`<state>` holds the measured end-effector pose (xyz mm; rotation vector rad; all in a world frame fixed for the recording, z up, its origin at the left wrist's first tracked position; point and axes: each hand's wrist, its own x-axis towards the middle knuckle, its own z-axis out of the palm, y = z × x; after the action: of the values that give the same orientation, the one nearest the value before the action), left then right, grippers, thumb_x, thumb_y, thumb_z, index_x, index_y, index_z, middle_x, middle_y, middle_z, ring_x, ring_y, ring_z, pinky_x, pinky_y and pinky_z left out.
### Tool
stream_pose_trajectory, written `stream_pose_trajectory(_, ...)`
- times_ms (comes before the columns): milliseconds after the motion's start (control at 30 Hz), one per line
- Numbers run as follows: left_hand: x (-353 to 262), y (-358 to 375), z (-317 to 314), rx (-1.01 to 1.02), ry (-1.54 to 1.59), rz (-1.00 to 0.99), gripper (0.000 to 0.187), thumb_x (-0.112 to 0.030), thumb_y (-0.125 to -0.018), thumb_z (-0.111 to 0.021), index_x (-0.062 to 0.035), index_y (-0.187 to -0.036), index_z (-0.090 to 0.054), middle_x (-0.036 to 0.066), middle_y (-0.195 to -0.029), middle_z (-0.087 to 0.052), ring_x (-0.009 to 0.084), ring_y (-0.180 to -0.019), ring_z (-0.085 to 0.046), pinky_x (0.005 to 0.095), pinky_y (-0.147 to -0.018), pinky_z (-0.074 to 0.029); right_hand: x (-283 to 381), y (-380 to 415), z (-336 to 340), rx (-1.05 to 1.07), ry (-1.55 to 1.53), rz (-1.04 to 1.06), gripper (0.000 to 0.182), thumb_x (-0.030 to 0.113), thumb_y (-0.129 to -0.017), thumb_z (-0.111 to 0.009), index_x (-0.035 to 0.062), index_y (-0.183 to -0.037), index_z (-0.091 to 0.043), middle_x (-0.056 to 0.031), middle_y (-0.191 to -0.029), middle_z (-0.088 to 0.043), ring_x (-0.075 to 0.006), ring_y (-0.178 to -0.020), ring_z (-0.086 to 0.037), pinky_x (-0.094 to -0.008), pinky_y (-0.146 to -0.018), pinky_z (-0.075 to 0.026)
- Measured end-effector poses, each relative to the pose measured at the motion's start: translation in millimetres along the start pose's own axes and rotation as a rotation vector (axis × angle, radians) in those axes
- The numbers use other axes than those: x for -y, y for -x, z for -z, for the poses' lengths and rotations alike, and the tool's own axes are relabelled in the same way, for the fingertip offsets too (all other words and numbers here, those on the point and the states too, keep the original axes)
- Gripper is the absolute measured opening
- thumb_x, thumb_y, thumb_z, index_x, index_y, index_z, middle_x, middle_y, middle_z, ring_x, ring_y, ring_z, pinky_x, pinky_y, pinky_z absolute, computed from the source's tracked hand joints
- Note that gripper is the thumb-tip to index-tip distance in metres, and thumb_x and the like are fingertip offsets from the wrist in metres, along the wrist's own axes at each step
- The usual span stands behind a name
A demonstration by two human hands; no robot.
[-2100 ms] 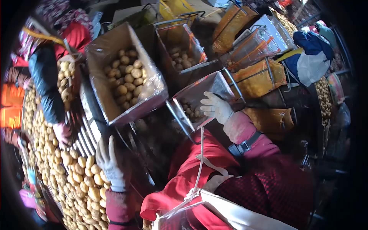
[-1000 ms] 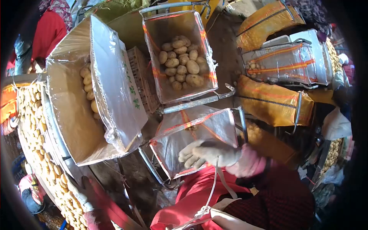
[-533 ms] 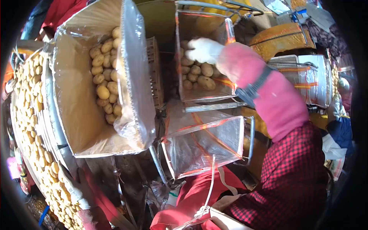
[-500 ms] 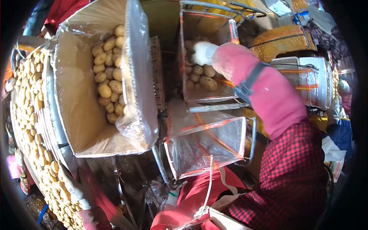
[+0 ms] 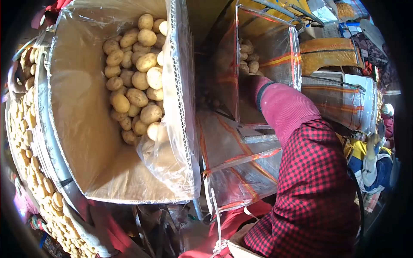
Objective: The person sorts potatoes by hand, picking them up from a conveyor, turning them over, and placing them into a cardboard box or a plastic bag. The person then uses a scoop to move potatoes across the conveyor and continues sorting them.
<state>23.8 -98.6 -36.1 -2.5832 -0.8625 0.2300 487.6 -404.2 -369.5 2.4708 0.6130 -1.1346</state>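
My right arm, in a pink sleeve and a red-black checked cover, reaches into the upper plastic-lined basket [image 5: 269, 99]. The hand at its end is hidden in shadow behind the sleeve, near a few potatoes [image 5: 249, 58] inside that basket. To the left stands a large cardboard box [image 5: 75, 124] lined with clear plastic, with several potatoes [image 5: 137, 97] heaped against its right side. A second lined basket [image 5: 245, 182] sits below the first. My left hand is outside the picture.
A long belt of potatoes [image 5: 41, 176] with a metal rail [image 5: 53, 129] runs down the left. At the right are a yellow wrapped bundle [image 5: 327, 53], a white lined crate [image 5: 340, 103] and a person in blue and yellow [image 5: 374, 165].
My right hand has gone deeper into the upper basket, and its white glove no longer shows. The view has shifted, so the cardboard box appears larger and nearer.
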Motion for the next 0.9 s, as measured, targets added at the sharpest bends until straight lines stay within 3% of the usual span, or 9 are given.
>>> stream_pose_trajectory(133,16,18,-36,-0.005,0.344,0.131,0.073,-0.018,-0.099,-0.062,0.0009,-0.158,-0.023,0.022,-0.163,-0.027,0.0334,-0.145,-0.037,0.0401,-0.117,-0.036,-6,3,-3,-0.014,-0.012,-0.019,0.047,0.047,-0.097,-0.057,0.0063,-0.119,-0.069,-0.0123,-0.096,-0.073,-0.0233,-0.071,-0.069,-0.0344,-0.056,-0.053)
stream_pose_trajectory(333,-8,9,-24,0.057,0.922,0.274,0.072,-0.011,-0.1,-0.058,-0.0014,-0.16,-0.019,0.021,-0.164,-0.024,0.0313,-0.146,-0.036,0.04,-0.116,-0.038,-48,56,52,-0.081,-0.276,0.005,0.051,0.05,-0.097,-0.057,0.0048,-0.115,-0.071,-0.0135,-0.095,-0.074,-0.0232,-0.068,-0.07,-0.033,-0.052,-0.053)
stream_pose_trajectory(467,-12,7,-23,0.011,0.785,0.221,0.07,-0.006,-0.099,-0.057,-0.0006,-0.159,-0.021,0.022,-0.164,-0.026,0.0315,-0.145,-0.037,0.0373,-0.112,-0.042,-99,122,104,-0.08,-1.143,0.104,0.053,0.053,-0.097,-0.057,0.0038,-0.112,-0.072,-0.0143,-0.094,-0.074,-0.0231,-0.066,-0.07,-0.0321,-0.049,-0.052)
stream_pose_trajectory(533,-13,6,-20,-0.031,0.797,0.207,0.068,-0.005,-0.099,-0.057,0.0002,-0.158,-0.024,0.023,-0.162,-0.028,0.0319,-0.144,-0.038,0.0371,-0.111,-0.043,-127,144,120,0.162,-1.58,0.369,0.059,0.058,-0.098,-0.054,0.0041,-0.119,-0.069,-0.0121,-0.092,-0.072,-0.022,-0.069,-0.068,-0.0306,-0.051,-0.052)
stream_pose_trajectory(600,0,5,-29,-0.007,0.749,0.127,0.067,-0.007,-0.099,-0.058,0.0004,-0.158,-0.026,0.024,-0.161,-0.031,0.0322,-0.145,-0.037,0.0372,-0.112,-0.043,-130,178,121,-0.114,-1.811,0.453,0.066,0.063,-0.096,-0.054,0.0018,-0.116,-0.069,-0.013,-0.093,-0.073,-0.0193,-0.07,-0.069,-0.0276,-0.05,-0.051)
stream_pose_trajectory(667,-1,4,-25,0.004,0.756,0.154,0.067,-0.009,-0.098,-0.059,0.0001,-0.157,-0.028,0.024,-0.16,-0.034,0.033,-0.145,-0.038,0.0381,-0.113,-0.041,-134,209,122,-0.233,-1.926,0.575,0.065,0.061,-0.097,-0.054,0.0026,-0.123,-0.066,-0.0135,-0.104,-0.074,-0.0176,-0.075,-0.07,-0.0243,-0.051,-0.051)
stream_pose_trajectory(800,10,2,-40,-0.045,0.729,0.066,0.068,-0.013,-0.097,-0.061,0.0017,-0.156,-0.03,0.025,-0.157,-0.038,0.0347,-0.145,-0.04,0.0394,-0.116,-0.035,-146,236,111,-0.251,-1.88,0.52,0.057,0.054,-0.099,-0.055,0.0044,-0.127,-0.064,-0.0115,-0.106,-0.073,-0.014,-0.073,-0.067,-0.0192,-0.048,-0.048)
stream_pose_trajectory(867,14,2,-47,-0.08,0.623,0.034,0.068,-0.013,-0.097,-0.061,0.0018,-0.156,-0.03,0.025,-0.156,-0.039,0.0348,-0.144,-0.04,0.0396,-0.116,-0.036,-145,244,102,-0.246,-1.884,0.421,0.055,0.053,-0.099,-0.055,0.0056,-0.127,-0.064,-0.011,-0.1,-0.073,-0.0104,-0.058,-0.061,-0.0187,-0.041,-0.04)
stream_pose_trajectory(900,11,2,-47,-0.076,0.737,0.049,0.069,-0.012,-0.095,-0.062,0.001,-0.156,-0.03,0.026,-0.155,-0.041,0.0345,-0.144,-0.041,0.0397,-0.115,-0.037,-144,249,97,-0.243,-1.864,0.396,0.056,0.054,-0.1,-0.054,0.0057,-0.126,-0.065,-0.011,-0.097,-0.073,-0.0099,-0.056,-0.06,-0.0188,-0.041,-0.038)
